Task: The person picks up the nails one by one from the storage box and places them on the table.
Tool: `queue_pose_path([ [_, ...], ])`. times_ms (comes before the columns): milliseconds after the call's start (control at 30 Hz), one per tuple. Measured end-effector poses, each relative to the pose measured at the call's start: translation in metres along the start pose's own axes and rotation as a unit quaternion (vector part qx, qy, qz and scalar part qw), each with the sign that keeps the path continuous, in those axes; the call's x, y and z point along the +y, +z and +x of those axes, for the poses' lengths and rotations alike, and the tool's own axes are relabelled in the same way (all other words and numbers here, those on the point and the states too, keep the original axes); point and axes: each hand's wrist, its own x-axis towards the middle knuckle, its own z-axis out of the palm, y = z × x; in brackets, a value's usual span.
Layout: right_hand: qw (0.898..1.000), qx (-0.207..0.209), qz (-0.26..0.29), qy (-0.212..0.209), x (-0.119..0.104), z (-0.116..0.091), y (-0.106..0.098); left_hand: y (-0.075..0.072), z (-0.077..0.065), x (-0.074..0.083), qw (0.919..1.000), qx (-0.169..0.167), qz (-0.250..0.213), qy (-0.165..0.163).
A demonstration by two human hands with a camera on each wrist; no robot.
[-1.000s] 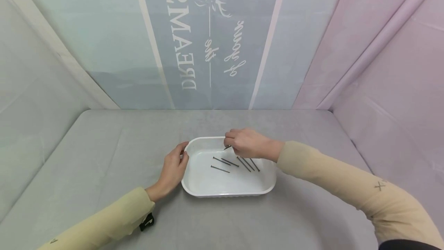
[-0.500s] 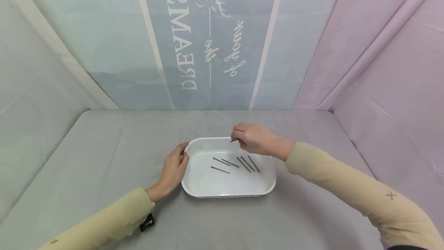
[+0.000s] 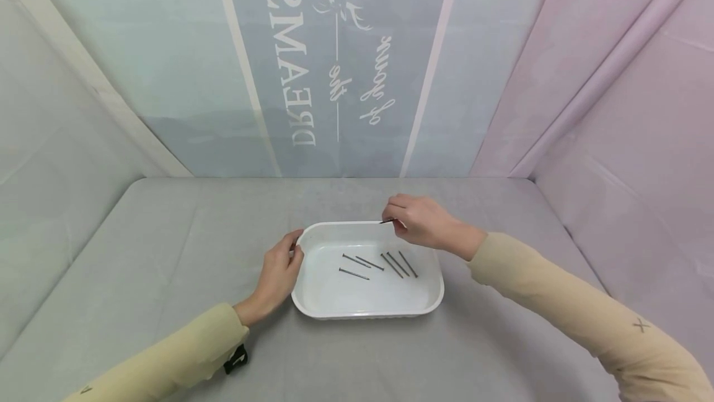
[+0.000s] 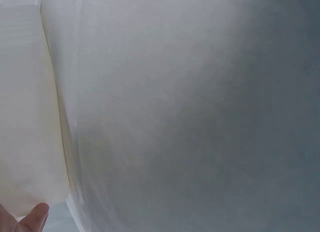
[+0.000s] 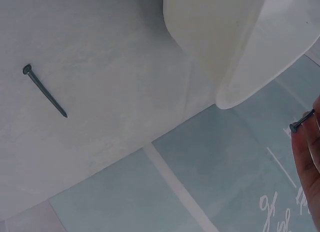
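A white rectangular tray [image 3: 365,314] stands on the grey-covered table in the head view, with several nails [image 3: 354,274] lying loose on its bottom. My left hand [image 3: 276,272] grips the tray's left end by the rim; in the left wrist view only part of that hand [image 4: 34,218] shows beside the tray's outer wall [image 4: 30,102]. Over the tray's far rim, right of its middle, my right hand [image 3: 421,219] pinches one nail [image 3: 387,222]. The right wrist view shows this held nail [image 5: 303,121] with its head sticking out from the fingers.
Another nail [image 5: 46,92] lies on the table outside the tray in the right wrist view; the right arm hides that spot in the head view. A printed cloth [image 3: 346,80] hangs behind the table. A black clip-like object [image 3: 237,358] is by the left sleeve.
My right hand has moved right and slightly away from me, from over the tray to its far rim, carrying the pinched nail. The left hand and tray have stayed put.
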Motion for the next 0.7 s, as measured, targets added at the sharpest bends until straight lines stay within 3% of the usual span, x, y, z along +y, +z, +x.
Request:
queue_pose_path([
  [700,0.997,0.023,0.025,0.076,0.008,-0.02,-0.008,0.0,0.0,0.0,0.9999,-0.006,-0.001,-0.013],
])
